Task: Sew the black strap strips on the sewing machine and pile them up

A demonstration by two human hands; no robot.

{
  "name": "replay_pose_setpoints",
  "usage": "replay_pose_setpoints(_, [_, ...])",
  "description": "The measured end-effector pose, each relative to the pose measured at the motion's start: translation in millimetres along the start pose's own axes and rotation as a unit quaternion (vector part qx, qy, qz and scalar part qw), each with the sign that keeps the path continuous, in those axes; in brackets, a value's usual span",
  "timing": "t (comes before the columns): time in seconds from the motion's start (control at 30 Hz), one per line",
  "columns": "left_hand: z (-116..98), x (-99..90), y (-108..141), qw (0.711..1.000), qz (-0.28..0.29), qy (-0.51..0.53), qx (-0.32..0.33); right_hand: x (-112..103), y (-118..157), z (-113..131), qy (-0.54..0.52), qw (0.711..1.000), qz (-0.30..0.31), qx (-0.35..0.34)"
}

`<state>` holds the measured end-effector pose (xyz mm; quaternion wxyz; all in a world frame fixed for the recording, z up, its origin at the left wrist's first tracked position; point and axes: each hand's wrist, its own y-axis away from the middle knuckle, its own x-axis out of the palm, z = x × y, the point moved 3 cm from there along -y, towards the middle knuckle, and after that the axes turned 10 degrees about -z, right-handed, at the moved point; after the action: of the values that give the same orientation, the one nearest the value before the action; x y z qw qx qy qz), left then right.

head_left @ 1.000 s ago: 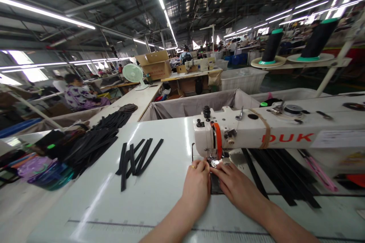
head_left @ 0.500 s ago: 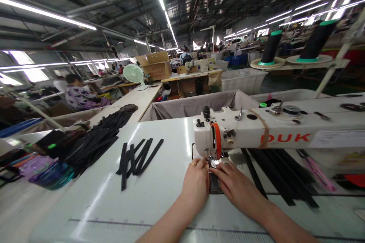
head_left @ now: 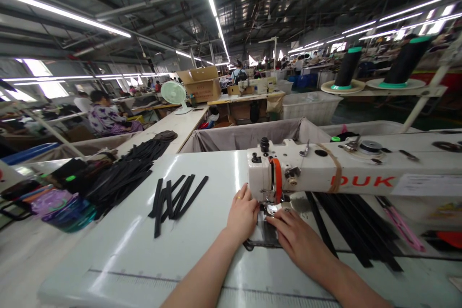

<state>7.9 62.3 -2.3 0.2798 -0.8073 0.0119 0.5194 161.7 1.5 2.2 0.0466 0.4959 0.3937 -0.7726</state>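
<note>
The dark fabric strip [head_left: 265, 236] is pressed by the open left hand [head_left: 242, 212] and right hand [head_left: 294, 236] (no grip), so straying fingertips [head_left: 277, 217] could be caught under the presser foot [head_left: 271, 209]

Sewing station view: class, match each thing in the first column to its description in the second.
Things:
1. Left hand
2. Right hand
3. Thread cones
4. Fan

Descriptions:
A. Pale green
B. Rests on the dark fabric
C. Black with green tops
D. Wears a ring

Pairs: 1-D, 2-B, 3-C, 4-A
</note>
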Motion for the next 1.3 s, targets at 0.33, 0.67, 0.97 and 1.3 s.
replay_pose_setpoints(0.33, [10, -54.5, 9, 0.991, -0.084, -0.022, -0.099, -3, 5, -1, -0.028, 0.998, -0.046, -0.014])
replay_pose_setpoints(0.67, [-8, -5.5, 34, 0.838, 0.098, 0.424, -0.329, -18, 0, 28, -0.011, 0.984, -0.037, -0.172])
replay_pose_setpoints(0.97, [-26, -30.8, 25, 0.994, 0.028, 0.073, -0.077, -8, 10, 27, 0.073, 0.982, -0.083, -0.151])
replay_pose_setpoints(1.3, [-24, -15.6, 29, 0.998, 0.016, 0.04, -0.048, -3, 10, 22, 0.078, 0.988, -0.054, -0.12])
